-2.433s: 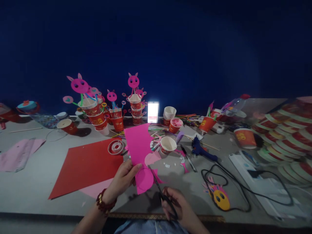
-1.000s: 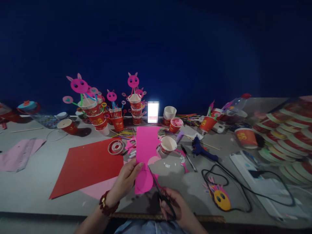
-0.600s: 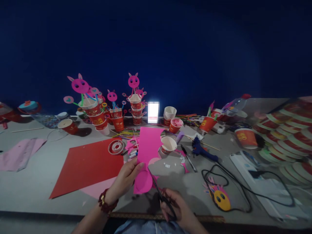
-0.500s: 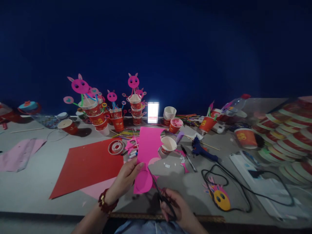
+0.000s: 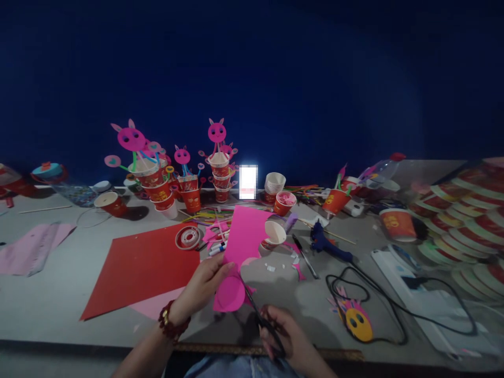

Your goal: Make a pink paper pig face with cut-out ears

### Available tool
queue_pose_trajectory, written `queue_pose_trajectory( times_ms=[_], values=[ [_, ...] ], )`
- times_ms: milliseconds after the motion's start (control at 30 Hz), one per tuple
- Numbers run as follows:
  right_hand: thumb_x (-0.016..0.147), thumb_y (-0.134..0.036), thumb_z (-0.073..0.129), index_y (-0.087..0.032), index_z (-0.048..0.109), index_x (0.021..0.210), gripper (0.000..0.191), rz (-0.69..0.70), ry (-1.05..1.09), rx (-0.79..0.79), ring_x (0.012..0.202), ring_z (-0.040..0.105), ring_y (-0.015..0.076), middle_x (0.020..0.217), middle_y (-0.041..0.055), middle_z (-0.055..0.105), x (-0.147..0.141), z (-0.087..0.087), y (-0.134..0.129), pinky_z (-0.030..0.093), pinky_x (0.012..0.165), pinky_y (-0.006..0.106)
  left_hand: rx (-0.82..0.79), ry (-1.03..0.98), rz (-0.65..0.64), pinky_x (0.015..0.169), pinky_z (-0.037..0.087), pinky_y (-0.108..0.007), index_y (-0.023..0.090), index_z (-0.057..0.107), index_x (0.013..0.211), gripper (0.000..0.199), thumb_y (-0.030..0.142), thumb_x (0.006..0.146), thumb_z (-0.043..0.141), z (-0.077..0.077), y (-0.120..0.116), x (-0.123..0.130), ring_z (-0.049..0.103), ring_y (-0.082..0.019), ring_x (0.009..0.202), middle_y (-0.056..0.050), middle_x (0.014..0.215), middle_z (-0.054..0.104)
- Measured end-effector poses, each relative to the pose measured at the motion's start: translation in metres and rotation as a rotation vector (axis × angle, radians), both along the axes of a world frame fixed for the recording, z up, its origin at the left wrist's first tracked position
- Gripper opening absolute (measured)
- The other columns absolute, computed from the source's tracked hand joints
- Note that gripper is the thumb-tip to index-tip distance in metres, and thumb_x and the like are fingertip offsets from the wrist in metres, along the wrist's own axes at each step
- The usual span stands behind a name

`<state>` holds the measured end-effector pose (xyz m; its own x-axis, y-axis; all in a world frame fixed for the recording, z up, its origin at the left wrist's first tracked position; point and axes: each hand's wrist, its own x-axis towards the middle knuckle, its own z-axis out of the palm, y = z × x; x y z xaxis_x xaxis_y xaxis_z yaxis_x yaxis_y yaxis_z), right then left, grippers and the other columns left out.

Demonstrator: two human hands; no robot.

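A bright pink sheet (image 5: 246,233) with scalloped cut-outs on its right side is pinched in my left hand (image 5: 208,281), which wears a red bead bracelet. Below the fingers, a round outline shows on the sheet's lower part. My right hand (image 5: 280,331) is closed around the handles of black scissors (image 5: 258,312); their blades lie at the right edge of the round part. Just behind the sheet sits a paper cup (image 5: 273,236), partly covered by it.
Red card (image 5: 144,268) lies left, near a white ring (image 5: 188,238). Cup figures with pink faces (image 5: 131,138) stand behind. To the right are a pen (image 5: 305,256), a blue glue gun (image 5: 328,245) with looped cable, a yellow face piece (image 5: 359,323) and a power strip (image 5: 413,299).
The pink sheet has tilted, its top leaning slightly to the right and its round lower part shifting a little left. Both hands keep their hold.
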<state>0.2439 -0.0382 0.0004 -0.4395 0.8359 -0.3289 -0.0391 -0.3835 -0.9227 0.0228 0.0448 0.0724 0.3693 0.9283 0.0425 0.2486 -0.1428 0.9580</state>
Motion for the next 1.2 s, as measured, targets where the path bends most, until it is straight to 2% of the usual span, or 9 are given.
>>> queue_pose_trajectory(
  times_ms=[133, 200, 267, 333, 500, 700, 767, 967, 1200],
  values=[
    [0.063, -0.084, 0.065, -0.022, 0.045, 0.070, 0.065, -0.048, -0.019, -0.009, 0.040, 0.038, 0.0056, 0.051, -0.0099, 0.041, -0.001, -0.001, 0.000, 0.032, 0.041, 0.018, -0.165, -0.187, 0.061, 0.056, 0.035, -0.020, 0.018, 0.060, 0.091, 0.031, 0.047, 0.096, 0.054, -0.008, -0.003, 0.003, 0.042, -0.010, 0.060, 0.003, 0.072, 0.052],
    [0.062, -0.084, 0.066, -0.022, 0.044, 0.070, 0.065, -0.083, -0.022, -0.018, 0.041, 0.038, 0.0061, 0.052, -0.0098, 0.040, -0.001, -0.001, 0.000, 0.034, 0.042, 0.019, -0.185, -0.291, 0.126, 0.060, 0.040, -0.021, 0.018, 0.061, 0.096, 0.031, 0.048, 0.093, 0.058, -0.012, -0.008, 0.006, 0.047, -0.012, 0.065, 0.002, 0.075, 0.055],
    [0.066, -0.081, 0.066, -0.023, 0.044, 0.071, 0.062, -0.099, -0.041, -0.013, 0.043, 0.039, 0.0068, 0.053, -0.0089, 0.042, -0.001, 0.001, 0.000, 0.036, 0.043, 0.019, -0.154, -0.334, 0.142, 0.070, 0.044, -0.023, 0.018, 0.063, 0.099, 0.030, 0.047, 0.092, 0.061, -0.015, -0.014, 0.007, 0.053, -0.015, 0.077, -0.002, 0.084, 0.059],
    [0.070, -0.076, 0.067, -0.022, 0.045, 0.069, 0.058, -0.095, -0.073, 0.014, 0.045, 0.040, 0.0073, 0.055, -0.0079, 0.044, -0.001, 0.005, 0.001, 0.038, 0.045, 0.019, -0.158, -0.322, 0.110, 0.074, 0.044, -0.024, 0.017, 0.065, 0.102, 0.029, 0.044, 0.093, 0.061, -0.017, -0.020, 0.008, 0.054, -0.017, 0.083, -0.004, 0.089, 0.062],
    [0.072, -0.070, 0.067, -0.022, 0.044, 0.068, 0.053, -0.033, -0.085, 0.015, 0.045, 0.041, 0.0077, 0.053, -0.0085, 0.044, -0.002, 0.019, 0.005, 0.039, 0.047, 0.019, -0.161, -0.204, 0.085, 0.062, 0.038, -0.022, 0.016, 0.064, 0.094, 0.029, 0.043, 0.097, 0.054, -0.014, -0.027, 0.006, 0.048, -0.013, 0.070, -0.001, 0.079, 0.059],
    [0.052, -0.087, 0.067, -0.022, 0.045, 0.070, 0.071, -0.013, -0.045, -0.070, 0.043, 0.042, 0.0073, 0.053, -0.0083, 0.046, -0.005, 0.029, 0.010, 0.038, 0.045, 0.020, -0.114, -0.117, 0.022, 0.060, 0.034, -0.022, 0.016, 0.059, 0.086, 0.031, 0.043, 0.099, 0.050, -0.006, -0.026, 0.001, 0.044, -0.012, 0.065, 0.001, 0.075, 0.054],
    [0.049, -0.088, 0.068, -0.022, 0.045, 0.071, 0.073, -0.025, -0.029, -0.078, 0.043, 0.041, 0.0068, 0.054, -0.0084, 0.046, -0.006, 0.031, 0.011, 0.037, 0.045, 0.020, -0.112, -0.103, 0.009, 0.060, 0.034, -0.022, 0.016, 0.058, 0.086, 0.032, 0.044, 0.099, 0.049, -0.004, -0.025, 0.000, 0.044, -0.012, 0.066, 0.001, 0.076, 0.053],
    [0.057, -0.084, 0.069, -0.022, 0.046, 0.071, 0.068, -0.034, -0.004, -0.035, 0.043, 0.040, 0.0066, 0.050, -0.0084, 0.046, -0.006, 0.034, 0.009, 0.036, 0.045, 0.019, -0.098, -0.055, -0.003, 0.059, 0.033, -0.023, 0.017, 0.058, 0.085, 0.034, 0.046, 0.099, 0.047, -0.002, -0.025, -0.002, 0.043, -0.012, 0.064, 0.002, 0.073, 0.050],
    [0.055, -0.084, 0.070, -0.023, 0.046, 0.069, 0.067, -0.045, -0.008, -0.050, 0.041, 0.038, 0.0065, 0.049, -0.0094, 0.043, -0.004, 0.028, 0.008, 0.038, 0.043, 0.019, -0.073, -0.012, -0.016, 0.058, 0.032, -0.023, 0.017, 0.059, 0.086, 0.034, 0.046, 0.100, 0.047, -0.002, -0.022, -0.003, 0.042, -0.012, 0.063, 0.002, 0.072, 0.050]
  ],
)
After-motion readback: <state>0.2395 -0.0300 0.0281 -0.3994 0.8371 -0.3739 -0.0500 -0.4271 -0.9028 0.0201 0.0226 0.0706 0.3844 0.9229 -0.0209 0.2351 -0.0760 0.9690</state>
